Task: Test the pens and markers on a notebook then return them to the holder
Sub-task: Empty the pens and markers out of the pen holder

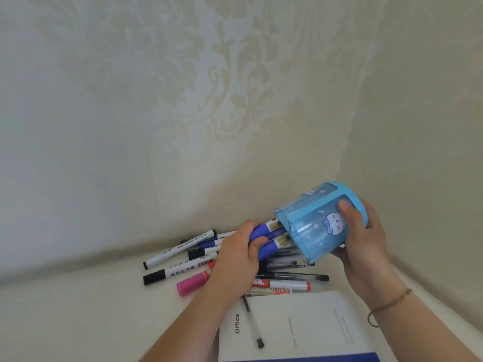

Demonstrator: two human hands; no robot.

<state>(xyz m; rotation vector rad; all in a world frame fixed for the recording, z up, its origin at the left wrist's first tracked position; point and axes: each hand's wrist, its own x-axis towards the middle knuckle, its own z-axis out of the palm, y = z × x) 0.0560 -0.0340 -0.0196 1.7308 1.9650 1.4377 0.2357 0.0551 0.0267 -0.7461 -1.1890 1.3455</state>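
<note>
Nearest the camera lies a white notebook (300, 327), closed, its cover printed "Office", with a blue band along its near edge. One slim clear pen (252, 322) with a black cap rests across the notebook's upper left corner, cap end toward the camera.

Right hand (366, 246): fingers curled round the blue translucent holder (317, 220), thumb pressed on its cartoon-printed side. The holder is lifted off the table (78, 309) and tipped, mouth pointing left and down, base up and to the right. A thin cord bracelet (389, 307) circles the right wrist.

Left hand (237, 254): fingers closed round a bundle of blue-capped markers (269, 236). The caps sit in the grip; the far ends of the markers are inside the holder's mouth. Three barrels appear to be in the bundle, though the fingers hide part of it.

Loose items on the table, beyond the notebook and below the hands:
- white markers with black caps (156, 262), fanned to the left;
- one pink marker (192, 283), just beside the left wrist;
- a red-capped whiteboard marker (287, 284), touching the notebook's far edge;
- several clear-barrelled pens (295, 276), lying under the holder.

Patterned cream wallpaper (183, 100) covers the wall behind the table.
</note>
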